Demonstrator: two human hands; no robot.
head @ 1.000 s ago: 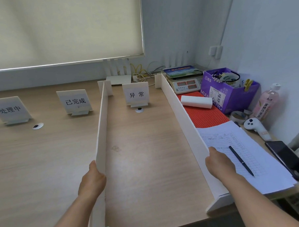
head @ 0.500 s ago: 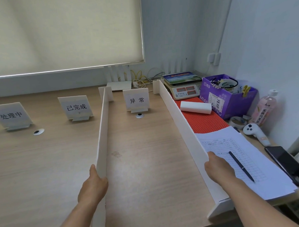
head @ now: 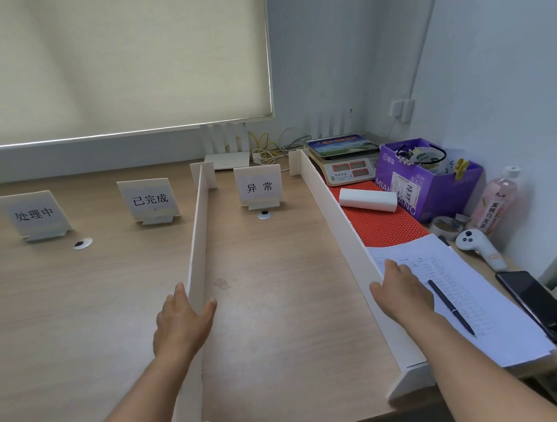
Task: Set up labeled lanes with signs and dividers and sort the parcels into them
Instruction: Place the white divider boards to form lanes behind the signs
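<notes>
Two white dividers stood upright on the worktop (head: 84,315), flanking the 异常 sign (head: 259,186). The left hand (head: 181,322) pinched the left divider (head: 199,233) at its top edge; the right hand (head: 402,290) grasped the right divider (head: 338,221) likewise.

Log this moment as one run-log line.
left hand grips left divider | right hand grips right divider | 异常 sign between dividers | parcels: none visible
</notes>
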